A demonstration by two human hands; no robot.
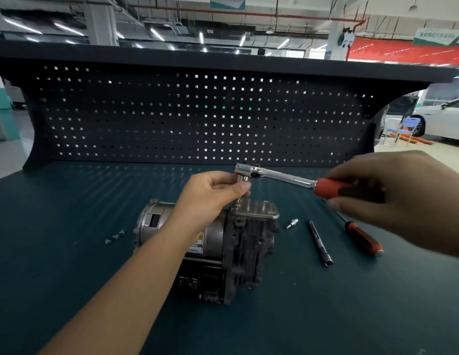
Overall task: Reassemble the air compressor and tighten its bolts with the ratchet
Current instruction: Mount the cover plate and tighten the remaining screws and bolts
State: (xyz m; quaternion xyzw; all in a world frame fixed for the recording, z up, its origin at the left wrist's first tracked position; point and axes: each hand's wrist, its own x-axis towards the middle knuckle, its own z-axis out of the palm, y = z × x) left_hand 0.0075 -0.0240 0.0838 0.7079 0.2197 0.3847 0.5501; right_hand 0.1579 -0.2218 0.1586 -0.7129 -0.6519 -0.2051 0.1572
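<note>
1. Left forearm (120, 290) enters from the lower edge and rises to the left grip (213, 190), whose thumb and fingers pinch the socket (241, 178) fitted under the ratchet head.
2. The right grip (402, 198) is curled round the red-and-black handle of the ratchet (282, 176). The ratchet is held roughly level above the tabletop (69, 252), with its head pointing left.
3. The air compressor (223, 242) lies at the centre of the tabletop, directly below the left grip. Its round motor housing is to the left and its finned block to the right.
4. A thin shaft runs down from the socket toward the left rear corner of the ribbed cover plate (256, 208) on top of the air compressor. Whether it is seated on a bolt cannot be told.
5. Three small bolts (115, 237) lie loose on the tabletop, just left of the motor housing.
6. Right of the air compressor lie a small adapter (292, 223), a long extension bar (320, 243) and a red-and-black screwdriver (361, 239), each apart from the others.
7. A perforated back panel (197, 111) stands at the rear edge of the tabletop.
</note>
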